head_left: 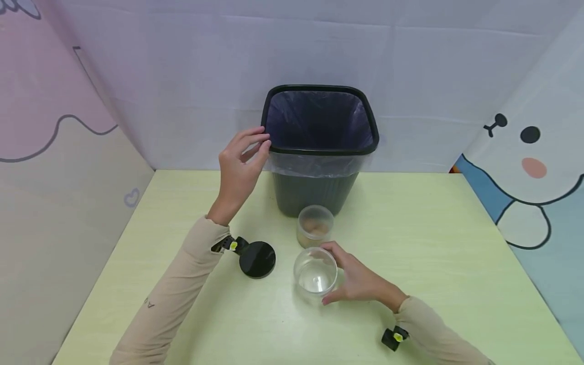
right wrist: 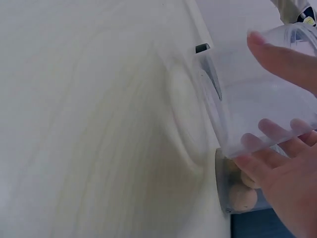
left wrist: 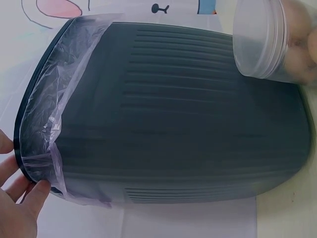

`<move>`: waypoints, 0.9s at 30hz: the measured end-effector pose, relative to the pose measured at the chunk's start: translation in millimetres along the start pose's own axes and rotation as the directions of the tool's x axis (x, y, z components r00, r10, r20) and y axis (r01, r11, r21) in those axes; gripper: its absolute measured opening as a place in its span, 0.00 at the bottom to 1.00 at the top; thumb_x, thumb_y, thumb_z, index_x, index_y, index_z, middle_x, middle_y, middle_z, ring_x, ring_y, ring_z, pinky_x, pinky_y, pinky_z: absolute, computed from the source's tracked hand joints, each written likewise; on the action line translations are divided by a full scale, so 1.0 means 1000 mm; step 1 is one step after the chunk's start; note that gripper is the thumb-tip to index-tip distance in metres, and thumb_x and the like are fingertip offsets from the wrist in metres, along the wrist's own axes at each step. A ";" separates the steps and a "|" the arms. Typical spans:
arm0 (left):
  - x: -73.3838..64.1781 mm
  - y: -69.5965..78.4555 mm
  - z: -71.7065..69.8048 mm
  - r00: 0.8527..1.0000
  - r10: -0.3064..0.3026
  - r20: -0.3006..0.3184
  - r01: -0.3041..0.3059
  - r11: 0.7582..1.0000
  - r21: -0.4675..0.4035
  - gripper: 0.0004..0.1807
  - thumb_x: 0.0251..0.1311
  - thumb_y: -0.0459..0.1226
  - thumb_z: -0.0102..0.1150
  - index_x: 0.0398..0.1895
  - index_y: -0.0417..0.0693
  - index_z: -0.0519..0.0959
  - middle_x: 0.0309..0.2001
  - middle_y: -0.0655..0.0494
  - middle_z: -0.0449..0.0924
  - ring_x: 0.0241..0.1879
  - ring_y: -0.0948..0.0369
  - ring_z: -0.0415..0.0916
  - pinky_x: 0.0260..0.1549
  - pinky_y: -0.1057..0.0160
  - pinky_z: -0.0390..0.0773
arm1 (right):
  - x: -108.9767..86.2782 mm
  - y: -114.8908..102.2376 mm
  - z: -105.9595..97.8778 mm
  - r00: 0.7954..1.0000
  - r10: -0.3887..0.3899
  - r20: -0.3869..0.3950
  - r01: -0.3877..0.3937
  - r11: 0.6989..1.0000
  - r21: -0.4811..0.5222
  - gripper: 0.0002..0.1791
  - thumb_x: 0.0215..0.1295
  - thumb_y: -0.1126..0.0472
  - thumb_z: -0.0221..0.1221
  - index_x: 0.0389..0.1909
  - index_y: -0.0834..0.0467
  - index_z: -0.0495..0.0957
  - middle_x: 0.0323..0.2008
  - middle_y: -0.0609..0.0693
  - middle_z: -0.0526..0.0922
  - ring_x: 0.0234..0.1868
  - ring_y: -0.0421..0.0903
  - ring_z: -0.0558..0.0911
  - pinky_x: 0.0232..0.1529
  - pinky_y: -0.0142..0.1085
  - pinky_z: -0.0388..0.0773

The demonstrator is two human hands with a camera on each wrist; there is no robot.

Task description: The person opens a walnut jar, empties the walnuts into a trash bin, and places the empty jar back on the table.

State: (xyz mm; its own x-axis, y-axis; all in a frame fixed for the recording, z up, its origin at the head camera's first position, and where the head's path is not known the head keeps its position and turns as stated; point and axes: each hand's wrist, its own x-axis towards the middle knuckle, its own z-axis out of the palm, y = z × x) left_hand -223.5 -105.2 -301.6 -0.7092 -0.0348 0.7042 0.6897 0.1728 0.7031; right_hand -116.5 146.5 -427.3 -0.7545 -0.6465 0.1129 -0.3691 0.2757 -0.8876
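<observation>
At the near left corner of a dark trash can (head_left: 315, 195), my left hand (head_left: 242, 165) holds the black rim, its thumb near the clear liner (left wrist: 52, 106). My right hand (head_left: 358, 279) grips a clear plastic jar (head_left: 316, 271) from the right, thumb on the near side and fingers on the far side. No contents show in that jar, and its base seems slightly off the table in the right wrist view. Just behind stands a second clear jar (head_left: 315, 225) with several brown round things (right wrist: 242, 196) inside, close to the front of the can.
A pale yellow-green table (head_left: 433, 228) carries everything. A white cloth wall (head_left: 182, 76) rises behind the can, with printed panels (head_left: 538, 203) at the sides. A black disc (head_left: 257, 259) is attached to the left wrist strap.
</observation>
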 end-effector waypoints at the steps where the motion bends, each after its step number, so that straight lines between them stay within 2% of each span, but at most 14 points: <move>1: 0.000 0.000 0.000 1.000 0.000 0.000 0.000 1.000 -0.001 0.09 0.58 0.23 0.56 0.40 0.22 0.79 0.49 0.33 0.75 0.51 0.47 0.75 0.50 0.54 0.77 | 0.000 -0.002 0.001 1.000 0.000 -0.004 0.000 1.000 -0.009 0.51 0.30 0.69 0.78 0.59 0.62 0.60 0.55 0.60 0.73 0.56 0.60 0.72 0.56 0.57 0.69; 2: 0.000 0.000 0.001 1.000 -0.002 0.000 0.002 1.000 -0.002 0.09 0.58 0.23 0.56 0.40 0.22 0.79 0.49 0.33 0.75 0.51 0.47 0.75 0.50 0.54 0.77 | 0.000 -0.002 0.002 1.000 0.002 -0.007 -0.002 1.000 -0.013 0.51 0.31 0.69 0.78 0.59 0.62 0.60 0.55 0.60 0.73 0.57 0.60 0.72 0.56 0.57 0.69; 9: 0.001 0.000 0.002 1.000 -0.015 0.000 0.015 1.000 -0.006 0.10 0.58 0.23 0.56 0.41 0.23 0.79 0.50 0.33 0.75 0.52 0.46 0.74 0.50 0.56 0.77 | -0.003 0.042 0.012 1.000 0.009 -0.028 -0.010 0.999 -0.046 0.54 0.31 0.59 0.80 0.62 0.49 0.59 0.58 0.51 0.72 0.59 0.50 0.72 0.58 0.48 0.70; 16: 0.000 -0.002 0.000 1.000 -0.018 0.000 0.018 1.000 0.010 0.10 0.59 0.24 0.56 0.43 0.24 0.79 0.51 0.34 0.75 0.54 0.47 0.73 0.50 0.57 0.77 | -0.002 0.042 0.016 0.999 0.035 -0.034 -0.040 0.989 -0.140 0.53 0.32 0.54 0.79 0.61 0.50 0.58 0.55 0.51 0.75 0.56 0.49 0.74 0.57 0.49 0.70; 21: 0.001 -0.001 -0.003 0.999 -0.034 -0.003 0.034 0.999 0.009 0.10 0.59 0.24 0.56 0.42 0.24 0.79 0.52 0.33 0.74 0.55 0.46 0.72 0.52 0.53 0.76 | -0.003 0.039 0.015 0.999 0.053 -0.006 -0.053 0.975 -0.217 0.53 0.34 0.56 0.79 0.63 0.53 0.59 0.56 0.48 0.73 0.57 0.47 0.73 0.57 0.46 0.72; 27: -0.003 0.004 -0.004 0.999 -0.033 -0.022 0.034 0.998 0.049 0.12 0.56 0.23 0.59 0.43 0.24 0.78 0.51 0.32 0.73 0.54 0.46 0.71 0.47 0.48 0.79 | -0.008 0.038 0.000 0.993 0.120 0.011 -0.117 0.978 -0.170 0.42 0.45 0.64 0.74 0.62 0.54 0.63 0.56 0.44 0.72 0.58 0.46 0.72 0.55 0.43 0.74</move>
State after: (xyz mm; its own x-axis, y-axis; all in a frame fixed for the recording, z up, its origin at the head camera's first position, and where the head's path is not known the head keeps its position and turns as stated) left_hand -218.2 -108.8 -300.8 -0.7284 -0.0622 0.6823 0.6569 0.2197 0.7213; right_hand -124.3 162.6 -461.9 -0.7873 -0.6166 0.0002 -0.3654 0.4663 -0.8057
